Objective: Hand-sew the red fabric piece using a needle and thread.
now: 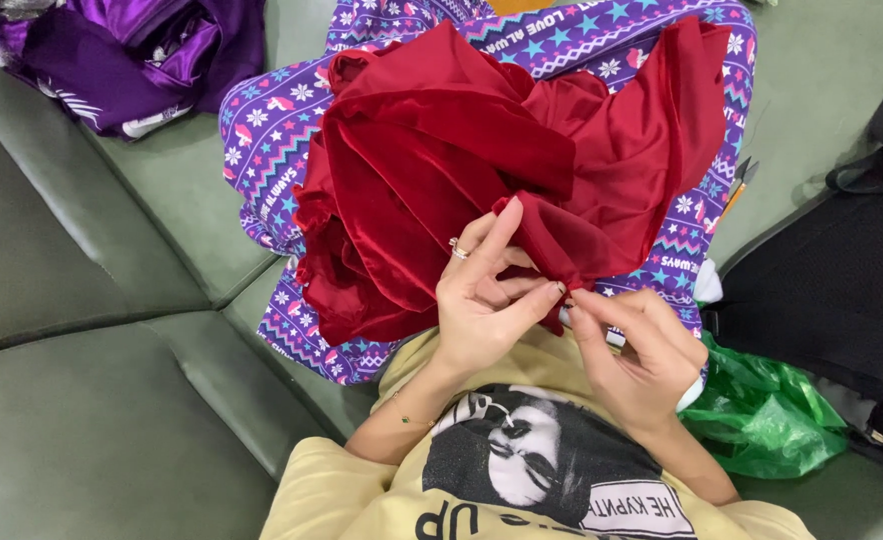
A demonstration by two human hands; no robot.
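Both hands, left hand (482,300) and right hand (632,350), pinched shut on one edge of red velvet cloth (442,170) heaped across lap (likely soft, limp, slippery; best held at hem).

left hand (482,300) and right hand (637,355) raised close together, fingertips pinched and nearly touching

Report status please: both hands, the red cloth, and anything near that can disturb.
Left hand and right hand both pinch one corner of red velvet cloth. Cloth bunched on lap. Green plastic bag beside right wrist, not touching cloth.
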